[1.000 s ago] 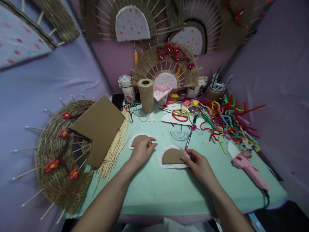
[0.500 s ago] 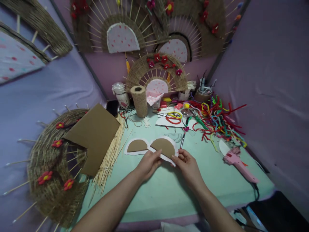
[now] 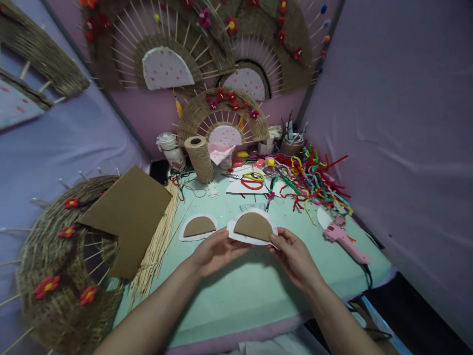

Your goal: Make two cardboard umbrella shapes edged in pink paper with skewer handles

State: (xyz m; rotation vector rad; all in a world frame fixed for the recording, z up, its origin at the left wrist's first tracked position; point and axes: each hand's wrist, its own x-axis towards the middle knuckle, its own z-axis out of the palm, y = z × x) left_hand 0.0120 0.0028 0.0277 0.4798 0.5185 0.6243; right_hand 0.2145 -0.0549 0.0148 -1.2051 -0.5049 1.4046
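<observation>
A brown cardboard half-circle (image 3: 254, 226) lies on a larger white backing (image 3: 233, 237) with a few pink dots, raised above the table between my hands. My left hand (image 3: 217, 251) supports its left edge, fingers stretched underneath. At the lower right corner, my right hand (image 3: 293, 254) pinches it, thumb on top and fingers below. A second cardboard half-circle (image 3: 198, 226) on a white backing rests on the table to the left. Just beyond the held piece lies a clear protractor (image 3: 251, 207), partly covered.
Bamboo sticks (image 3: 157, 246) and a cut cardboard sheet (image 3: 129, 212) lie left, beside a woven twine fan (image 3: 44, 256). A twine spool (image 3: 200, 160), scissors (image 3: 252, 180) and colourful pipe cleaners (image 3: 314, 172) stand or lie behind. A pink glue gun (image 3: 345, 240) is at right.
The held piece has turned nearly level and come up off the table. My left thumb has shifted from the cardboard to the left edge. The whole view has swung slightly right.
</observation>
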